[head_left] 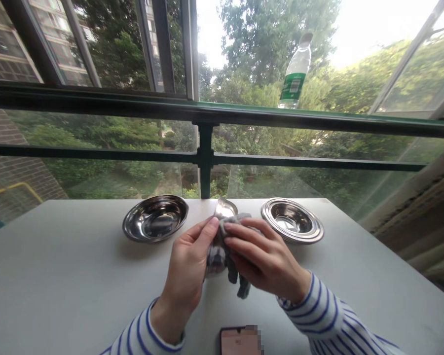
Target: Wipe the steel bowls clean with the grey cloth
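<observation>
My left hand (187,266) grips a shiny metal bowl (225,208) by its edge, thumb on top, holding it tilted above the table. Pressed against the bowl is a grey cloth (243,288), which my right hand (262,251) holds with fingers closed around it. The cloth's loose ends hang below the fingers. Much of the bowl is hidden by both hands and the cloth. To the left sits another metal bowl (133,224), and to the right a stack of metal bowls (316,229).
All this is over a white table (77,296). A phone (240,342) lies at the near edge, partly blurred. Beyond the table runs a dark green railing (133,108) with glass, and a plastic bottle (294,81) with a green label stands on it.
</observation>
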The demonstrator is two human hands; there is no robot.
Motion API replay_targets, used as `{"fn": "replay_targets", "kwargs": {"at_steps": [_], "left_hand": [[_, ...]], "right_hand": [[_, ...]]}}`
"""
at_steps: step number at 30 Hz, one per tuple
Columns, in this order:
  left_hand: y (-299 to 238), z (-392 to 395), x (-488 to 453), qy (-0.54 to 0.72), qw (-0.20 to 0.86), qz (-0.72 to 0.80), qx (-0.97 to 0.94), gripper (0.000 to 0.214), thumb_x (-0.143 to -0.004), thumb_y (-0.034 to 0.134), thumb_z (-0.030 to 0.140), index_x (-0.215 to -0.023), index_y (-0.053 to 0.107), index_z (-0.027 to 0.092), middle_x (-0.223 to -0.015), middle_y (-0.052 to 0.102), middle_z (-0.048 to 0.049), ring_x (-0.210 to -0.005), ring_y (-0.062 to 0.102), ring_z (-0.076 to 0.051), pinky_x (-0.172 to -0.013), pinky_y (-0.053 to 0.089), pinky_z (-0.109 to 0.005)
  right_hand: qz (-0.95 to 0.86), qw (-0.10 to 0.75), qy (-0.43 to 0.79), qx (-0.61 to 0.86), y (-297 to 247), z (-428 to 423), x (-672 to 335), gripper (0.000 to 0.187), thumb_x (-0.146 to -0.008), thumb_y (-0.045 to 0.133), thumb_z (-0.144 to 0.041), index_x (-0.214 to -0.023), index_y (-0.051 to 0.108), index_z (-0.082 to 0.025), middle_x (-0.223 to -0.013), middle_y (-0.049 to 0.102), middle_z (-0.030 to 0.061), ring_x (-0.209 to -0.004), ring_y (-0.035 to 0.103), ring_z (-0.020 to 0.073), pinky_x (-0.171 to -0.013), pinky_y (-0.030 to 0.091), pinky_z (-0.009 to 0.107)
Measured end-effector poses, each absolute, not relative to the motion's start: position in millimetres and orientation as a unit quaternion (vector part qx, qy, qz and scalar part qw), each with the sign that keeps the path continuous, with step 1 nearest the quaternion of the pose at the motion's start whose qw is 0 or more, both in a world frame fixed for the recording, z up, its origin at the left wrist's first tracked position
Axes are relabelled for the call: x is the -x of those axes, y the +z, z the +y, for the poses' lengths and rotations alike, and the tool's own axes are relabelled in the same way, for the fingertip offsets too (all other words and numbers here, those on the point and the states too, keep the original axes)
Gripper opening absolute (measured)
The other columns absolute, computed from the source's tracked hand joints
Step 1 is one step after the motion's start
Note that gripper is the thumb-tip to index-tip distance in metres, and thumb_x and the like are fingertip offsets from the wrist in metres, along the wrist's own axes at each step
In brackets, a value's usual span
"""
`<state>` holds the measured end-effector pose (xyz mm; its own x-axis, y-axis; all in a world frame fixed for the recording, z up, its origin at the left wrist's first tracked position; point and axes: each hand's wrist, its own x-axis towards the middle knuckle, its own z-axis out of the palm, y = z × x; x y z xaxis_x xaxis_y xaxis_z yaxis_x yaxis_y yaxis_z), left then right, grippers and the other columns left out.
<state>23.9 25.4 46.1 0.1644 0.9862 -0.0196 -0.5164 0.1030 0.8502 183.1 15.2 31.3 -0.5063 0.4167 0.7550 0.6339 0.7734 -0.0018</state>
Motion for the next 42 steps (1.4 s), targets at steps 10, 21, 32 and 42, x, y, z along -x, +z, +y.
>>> {"fn": "replay_targets", "kwargs": {"at_steps": [10, 21, 32, 42], "left_hand": [[41.6, 24.5, -23.6, 0.539, 0.652, 0.324, -0.423, 0.020, -0.076, 0.064, 0.033, -0.086, 0.072, 0.017, -0.060, 0.056, 0.0028, -0.050, 0.047, -0.005, -0.057, 0.047, -0.018], [37.3, 23.7, -24.2, 0.526, 0.651, 0.325, -0.439, 0.024, -0.076, 0.064, 0.034, -0.094, 0.071, 0.018, -0.066, 0.060, 0.0004, -0.060, 0.053, -0.008, -0.059, 0.046, -0.019], [39.1, 22.6, -25.0, 0.499, 0.668, 0.330, -0.444, 0.023, -0.075, 0.065, 0.035, -0.089, 0.072, 0.019, -0.064, 0.059, 0.0007, -0.057, 0.052, -0.008, -0.055, 0.044, -0.019], [39.9, 22.2, -23.5, 0.489, 0.678, 0.330, -0.438, 0.021, -0.076, 0.064, 0.035, -0.085, 0.070, 0.017, -0.061, 0.056, 0.0017, -0.055, 0.053, -0.009, -0.053, 0.044, -0.020]], "right_hand": [[-0.852, 0.414, -0.094, 0.308, 38.6, 14.7, -181.7, 0.029, -0.081, 0.054, -0.014, -0.108, 0.057, -0.022, -0.119, 0.060, 0.0061, -0.110, 0.050, 0.0237, -0.095, 0.043, 0.046], [-0.840, 0.437, -0.047, 0.317, 38.4, 20.7, -189.0, 0.028, -0.081, 0.055, -0.014, -0.107, 0.058, -0.022, -0.119, 0.060, 0.0063, -0.111, 0.048, 0.0239, -0.096, 0.042, 0.046], [-0.829, 0.444, -0.040, 0.338, 44.5, 17.6, -191.2, 0.028, -0.081, 0.053, -0.013, -0.106, 0.059, -0.022, -0.116, 0.061, 0.0066, -0.110, 0.049, 0.0242, -0.093, 0.044, 0.045], [-0.784, 0.463, -0.047, 0.412, 34.7, 20.3, -188.9, 0.030, -0.085, 0.048, -0.016, -0.113, 0.057, -0.019, -0.119, 0.060, 0.0088, -0.113, 0.049, 0.0235, -0.096, 0.043, 0.044]]}}
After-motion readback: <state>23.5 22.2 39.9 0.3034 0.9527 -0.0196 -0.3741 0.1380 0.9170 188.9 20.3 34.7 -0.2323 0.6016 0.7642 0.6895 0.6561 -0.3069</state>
